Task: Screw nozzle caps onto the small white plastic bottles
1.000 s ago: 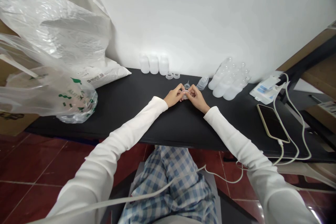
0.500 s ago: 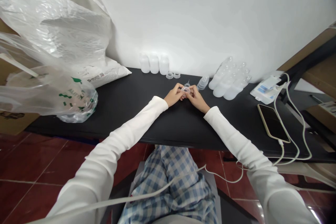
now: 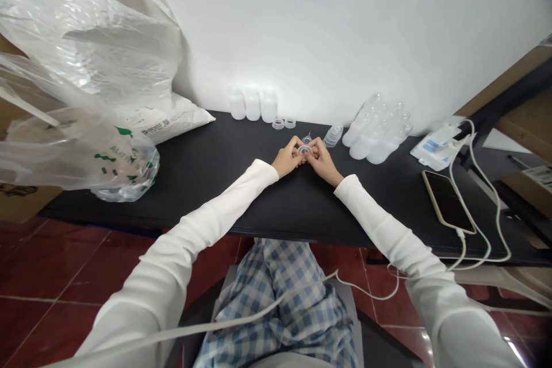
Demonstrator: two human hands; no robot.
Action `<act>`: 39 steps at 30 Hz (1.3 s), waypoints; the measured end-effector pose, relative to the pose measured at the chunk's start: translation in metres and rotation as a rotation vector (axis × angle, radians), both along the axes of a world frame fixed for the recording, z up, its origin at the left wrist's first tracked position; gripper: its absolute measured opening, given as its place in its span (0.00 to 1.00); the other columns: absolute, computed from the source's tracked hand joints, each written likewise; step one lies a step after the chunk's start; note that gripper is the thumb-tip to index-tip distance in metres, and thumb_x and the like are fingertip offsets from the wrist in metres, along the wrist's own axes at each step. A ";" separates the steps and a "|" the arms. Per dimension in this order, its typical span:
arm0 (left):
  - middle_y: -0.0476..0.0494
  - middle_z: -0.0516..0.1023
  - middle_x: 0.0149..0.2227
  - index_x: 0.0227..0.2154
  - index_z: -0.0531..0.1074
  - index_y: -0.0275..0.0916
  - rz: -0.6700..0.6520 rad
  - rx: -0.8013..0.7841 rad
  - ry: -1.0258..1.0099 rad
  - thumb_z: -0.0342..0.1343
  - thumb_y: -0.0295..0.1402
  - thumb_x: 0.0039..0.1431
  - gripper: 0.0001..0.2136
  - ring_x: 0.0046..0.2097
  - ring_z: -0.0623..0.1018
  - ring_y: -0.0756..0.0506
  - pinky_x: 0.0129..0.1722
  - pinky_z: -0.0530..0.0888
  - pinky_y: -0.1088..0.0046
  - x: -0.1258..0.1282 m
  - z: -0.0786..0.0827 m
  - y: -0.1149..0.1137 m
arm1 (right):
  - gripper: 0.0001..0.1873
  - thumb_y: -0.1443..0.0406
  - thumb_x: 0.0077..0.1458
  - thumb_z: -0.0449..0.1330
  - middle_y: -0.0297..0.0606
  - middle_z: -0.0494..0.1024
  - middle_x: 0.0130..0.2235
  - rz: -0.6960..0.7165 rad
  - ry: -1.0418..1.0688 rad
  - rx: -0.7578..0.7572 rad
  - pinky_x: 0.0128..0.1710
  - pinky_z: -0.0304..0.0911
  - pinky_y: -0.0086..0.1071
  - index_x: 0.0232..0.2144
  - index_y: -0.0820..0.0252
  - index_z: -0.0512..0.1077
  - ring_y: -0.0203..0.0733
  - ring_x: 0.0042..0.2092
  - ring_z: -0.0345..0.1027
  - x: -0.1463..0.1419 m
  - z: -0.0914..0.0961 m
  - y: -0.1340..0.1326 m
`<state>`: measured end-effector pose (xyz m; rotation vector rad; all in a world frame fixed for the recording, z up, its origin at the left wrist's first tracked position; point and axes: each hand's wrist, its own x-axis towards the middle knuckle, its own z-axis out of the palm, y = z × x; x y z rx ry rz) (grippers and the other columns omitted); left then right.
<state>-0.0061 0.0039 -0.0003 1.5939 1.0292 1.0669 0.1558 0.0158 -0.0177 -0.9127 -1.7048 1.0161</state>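
Over the middle of the black table, my left hand [image 3: 286, 159] and my right hand [image 3: 324, 164] pinch a small clear plastic bottle ring [image 3: 305, 150] between them, one from each side. Fingers and thumbs are closed on its rim; whether another part sits inside it is too small to tell. Just behind the hands stands a clear piece with a thin pointed tip [image 3: 307, 138], perhaps a bottle teat. To its right lies a stack of clear caps [image 3: 333, 135]. Two loose clear rings [image 3: 278, 124] lie farther back, left of the hands.
Three frosted bottles [image 3: 252, 105] stand against the wall. Several bottles with clear domed tops [image 3: 376, 137] are grouped at right. Beyond them are a white power strip [image 3: 436, 148], a phone [image 3: 448, 201] and cables. Plastic bags [image 3: 125, 155] crowd the table's left end.
The ring has tilted slightly between my fingers, and its centre now looks greyer. My left hand has shifted a little to the right; the things around have stayed put.
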 end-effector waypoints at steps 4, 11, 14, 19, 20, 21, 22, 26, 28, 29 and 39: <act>0.56 0.74 0.21 0.34 0.63 0.40 0.007 -0.032 -0.029 0.56 0.23 0.57 0.08 0.22 0.72 0.54 0.25 0.68 0.81 0.003 0.001 -0.002 | 0.24 0.43 0.55 0.62 0.29 0.74 0.27 -0.011 0.004 -0.015 0.32 0.66 0.34 0.34 0.52 0.58 0.38 0.29 0.71 -0.002 0.003 -0.003; 0.56 0.74 0.22 0.36 0.61 0.40 -0.013 -0.107 -0.109 0.54 0.21 0.58 0.09 0.24 0.74 0.54 0.27 0.70 0.80 0.003 -0.002 0.006 | 0.26 0.42 0.54 0.62 0.27 0.72 0.27 -0.016 -0.008 -0.044 0.30 0.61 0.31 0.35 0.53 0.58 0.35 0.28 0.67 0.000 0.004 -0.003; 0.56 0.74 0.23 0.37 0.61 0.39 -0.021 -0.096 -0.147 0.56 0.22 0.58 0.11 0.25 0.74 0.53 0.28 0.71 0.79 0.003 -0.005 0.009 | 0.25 0.43 0.55 0.62 0.27 0.72 0.28 -0.011 -0.015 -0.034 0.29 0.61 0.31 0.38 0.53 0.59 0.35 0.28 0.67 0.002 0.005 -0.002; 0.57 0.74 0.24 0.38 0.62 0.39 0.008 -0.055 -0.113 0.60 0.22 0.54 0.14 0.25 0.74 0.54 0.28 0.70 0.79 0.003 -0.009 0.009 | 0.25 0.42 0.54 0.62 0.29 0.73 0.29 -0.017 -0.029 0.024 0.31 0.64 0.33 0.38 0.52 0.60 0.37 0.29 0.69 0.001 0.004 -0.004; 0.57 0.74 0.23 0.38 0.62 0.39 0.016 -0.049 -0.103 0.60 0.22 0.54 0.13 0.24 0.73 0.54 0.27 0.70 0.79 0.003 -0.009 0.008 | 0.25 0.42 0.55 0.62 0.29 0.73 0.29 -0.022 -0.029 0.032 0.31 0.64 0.34 0.38 0.52 0.60 0.38 0.29 0.69 0.000 0.003 -0.004; 0.57 0.74 0.23 0.38 0.62 0.39 0.022 -0.046 -0.095 0.60 0.22 0.55 0.13 0.24 0.73 0.54 0.27 0.69 0.80 0.003 -0.009 0.007 | 0.25 0.42 0.55 0.62 0.29 0.73 0.29 -0.024 -0.024 0.033 0.32 0.64 0.34 0.38 0.52 0.60 0.38 0.29 0.70 -0.001 0.003 -0.004; 0.58 0.74 0.22 0.37 0.62 0.40 0.027 -0.046 -0.091 0.60 0.22 0.55 0.12 0.23 0.73 0.54 0.26 0.68 0.80 0.003 -0.008 0.006 | 0.25 0.42 0.55 0.62 0.29 0.74 0.29 -0.023 -0.016 0.028 0.32 0.65 0.34 0.37 0.52 0.60 0.38 0.30 0.70 -0.001 0.003 -0.004; 0.57 0.75 0.22 0.36 0.62 0.40 0.014 -0.084 -0.110 0.60 0.23 0.56 0.12 0.22 0.73 0.55 0.25 0.67 0.81 0.003 -0.005 0.005 | 0.25 0.43 0.53 0.64 0.28 0.74 0.28 -0.006 0.037 -0.035 0.32 0.64 0.33 0.36 0.52 0.60 0.37 0.29 0.69 -0.003 0.007 -0.006; 0.57 0.76 0.22 0.36 0.62 0.39 -0.011 -0.115 -0.140 0.60 0.24 0.57 0.11 0.22 0.73 0.55 0.25 0.68 0.82 0.003 -0.003 0.005 | 0.26 0.43 0.53 0.64 0.26 0.72 0.27 -0.010 0.047 -0.058 0.31 0.62 0.32 0.35 0.53 0.60 0.35 0.28 0.67 -0.003 0.010 -0.008; 0.56 0.76 0.22 0.36 0.62 0.39 -0.018 -0.126 -0.156 0.59 0.25 0.59 0.10 0.22 0.73 0.55 0.25 0.68 0.82 0.003 -0.002 0.006 | 0.26 0.42 0.53 0.64 0.26 0.72 0.26 -0.015 0.046 -0.061 0.30 0.61 0.31 0.35 0.53 0.60 0.34 0.27 0.66 -0.002 0.011 -0.008; 0.55 0.75 0.22 0.34 0.63 0.39 -0.009 -0.042 -0.088 0.56 0.32 0.64 0.07 0.23 0.74 0.55 0.26 0.69 0.81 0.000 0.000 0.003 | 0.28 0.37 0.54 0.59 0.27 0.68 0.23 -0.112 -0.059 0.030 0.27 0.57 0.31 0.33 0.53 0.60 0.35 0.26 0.63 -0.001 0.008 -0.005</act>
